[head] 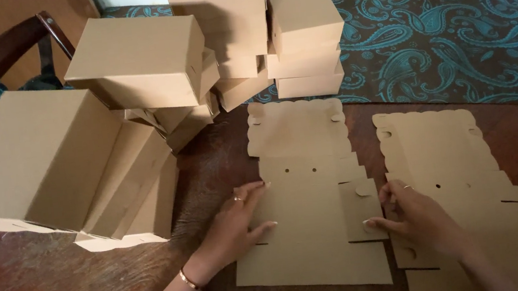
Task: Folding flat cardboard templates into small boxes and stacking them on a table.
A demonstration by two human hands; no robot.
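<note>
Box folding here, early in the fold I'd say. The flat brown die-cut cardboard box blank [310, 224] lies on the dark wooden table [53, 279] between both hands. The left hand [238, 222] presses its left edge with fingers spread flat, gripping nothing. The right hand [413, 215] pinches the blank's right side flap [362, 208]. Just under and beyond the right hand lies a second flat blank [449, 156]. Past the left hand sit stacked finished brown cardboard boxes [145, 61]. Next move probably calls for creasing that flap upright while the left hand pins the panel.
</note>
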